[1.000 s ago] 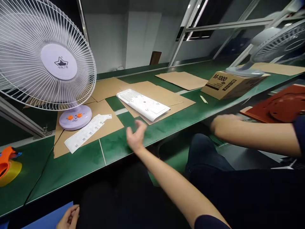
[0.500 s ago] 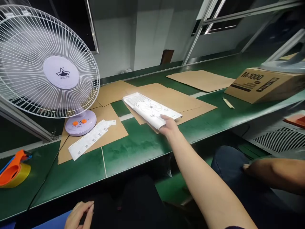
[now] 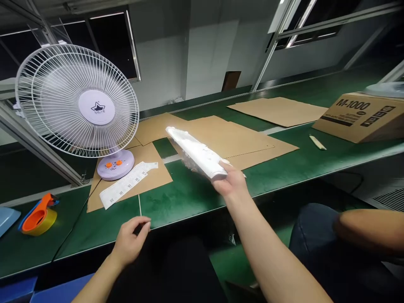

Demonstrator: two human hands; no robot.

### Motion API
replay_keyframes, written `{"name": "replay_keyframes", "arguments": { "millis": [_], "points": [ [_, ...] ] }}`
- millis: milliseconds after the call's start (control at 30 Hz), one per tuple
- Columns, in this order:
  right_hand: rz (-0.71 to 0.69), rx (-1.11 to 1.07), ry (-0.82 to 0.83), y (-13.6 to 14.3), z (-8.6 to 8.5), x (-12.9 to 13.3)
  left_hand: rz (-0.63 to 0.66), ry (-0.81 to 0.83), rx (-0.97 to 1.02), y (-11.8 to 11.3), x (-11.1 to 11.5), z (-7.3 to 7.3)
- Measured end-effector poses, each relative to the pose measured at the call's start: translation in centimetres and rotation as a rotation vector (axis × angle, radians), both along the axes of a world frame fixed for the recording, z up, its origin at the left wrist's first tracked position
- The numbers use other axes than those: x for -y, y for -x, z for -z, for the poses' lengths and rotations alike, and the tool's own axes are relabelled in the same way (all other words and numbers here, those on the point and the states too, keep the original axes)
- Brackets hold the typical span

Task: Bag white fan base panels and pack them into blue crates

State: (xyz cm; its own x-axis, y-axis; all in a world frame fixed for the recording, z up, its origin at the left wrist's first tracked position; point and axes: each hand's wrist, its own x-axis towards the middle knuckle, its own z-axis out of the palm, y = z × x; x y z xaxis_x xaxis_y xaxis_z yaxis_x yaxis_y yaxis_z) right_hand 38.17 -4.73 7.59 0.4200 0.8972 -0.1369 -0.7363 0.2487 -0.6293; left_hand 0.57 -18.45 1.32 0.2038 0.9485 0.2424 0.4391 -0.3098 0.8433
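My right hand [image 3: 232, 179] is closed on the near end of a white, flat, long panel [image 3: 195, 149]. The panel is tilted on its edge above the green bench, and some of its far edge is blurred. My left hand [image 3: 132, 237] hovers by the bench's front edge, its fingers loosely curled. A gap shows between its thumb and forefinger, with nothing held there. Beyond it a strip of printed labels [image 3: 126, 187] lies on a cardboard sheet [image 3: 159, 179]. Another cardboard sheet [image 3: 227, 134] rests behind the panel.
A lilac fan [image 3: 96, 107] stands at the left, its cord [image 3: 75, 216] trailing across the green bench [image 3: 189, 198]. An orange tape dispenser [image 3: 38, 219] is at the far left. A carton [image 3: 356, 118] stands at the right. A person's knee [image 3: 315, 227] is close on my right.
My right hand has turned the panel from lying face up to standing more on its edge. My left hand has risen toward the bench edge. The view has shifted left and upward.
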Motion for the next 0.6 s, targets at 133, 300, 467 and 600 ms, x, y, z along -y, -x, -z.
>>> {"name": "replay_keyframes", "arguments": {
  "millis": [133, 300, 467, 600],
  "points": [
    [-0.059, -0.215, 0.090, 2.8, -0.8, 6.5, -0.017, 0.433, 0.402, -5.2, -4.2, -1.7],
    [-0.072, -0.325, 0.168, 6.7, -2.0, 13.1, -0.070, 0.930, 0.853, -12.0, -7.8, -3.3],
    [-0.086, -0.366, 0.209, 7.7, -1.9, 15.4, -0.173, 0.935, 0.949, -13.9, -8.6, -2.6],
    [-0.110, -0.388, 0.234, 7.0, -1.3, 15.3, -0.258, 0.815, 0.906, -10.9, -7.2, -1.7]
  ]
}}
